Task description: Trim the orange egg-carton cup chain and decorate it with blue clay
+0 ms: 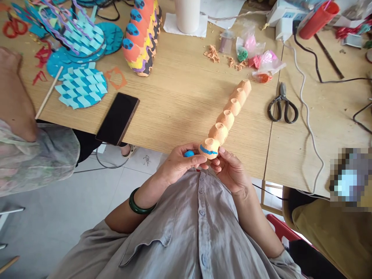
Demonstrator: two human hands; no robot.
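An orange egg-carton strip [219,132], bumpy and clay-coated, points away from me at a slant, its near end just over the table edge. Across that end runs a band of blue clay [208,150]. My left hand [183,163] is closed, with a small blue clay ball [188,154] tucked between thumb and forefinger; its thumb tip touches the strip's near end. On the other side, my right hand [232,167] grips the end between thumb and fingers. Some fingertips are hidden beneath the strip.
A phone [117,118] lies left, near a decorated orange strip [142,37] and blue woven paper discs [83,86]. Black-handled scissors [282,104], bagged clay [252,54], a white cable [308,128] and a red cup [319,20] are right. Another person's arm [16,93] is at left.
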